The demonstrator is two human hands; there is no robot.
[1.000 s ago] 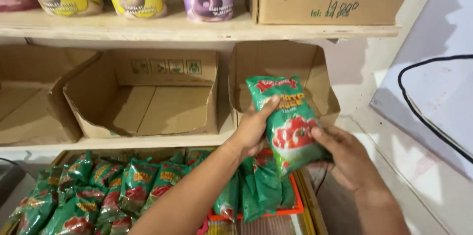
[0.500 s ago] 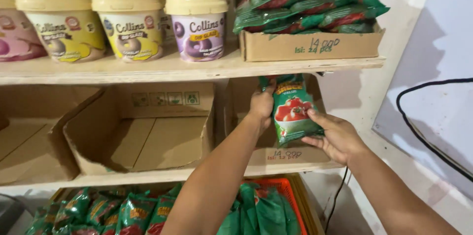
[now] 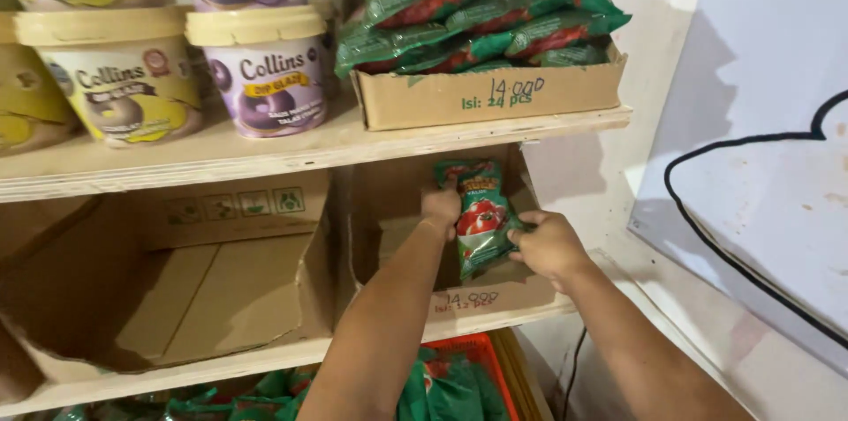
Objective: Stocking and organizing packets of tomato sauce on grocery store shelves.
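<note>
Up and inward goes the packet since half a second back: both hands have carried it from in front of the shelf edge into the mouth of the open box on the middle shelf, and my view has swung closer. Now I see the green snack packet (image 3: 480, 219) standing upright inside the right cardboard box (image 3: 495, 297), just past its low front wall. My left hand (image 3: 441, 206) has its fingers curled over the packet's upper left edge, and my right hand (image 3: 546, 244) has fingers wrapped on the lower right side, so both are clamped on the packet. I judge it light and soft, a thin glossy film bag with air and loose contents inside, so it will crumple and could slip if pinched on the slick face. Best hold, I'd say, is along the sealed side edges or top seam, gently, since a hard squeeze may crush what's inside. To the left, an empty cardboard box (image 3: 177, 288) sits on the same shelf. Above, a filled box of packets (image 3: 486, 98) rests on the upper shelf (image 3: 265, 151), with a purple tub (image 3: 265, 76) and a yellow tub (image 3: 119, 85) to its left. Far below, more green packets (image 3: 442, 390) lie near an orange tray (image 3: 464, 348).
</note>
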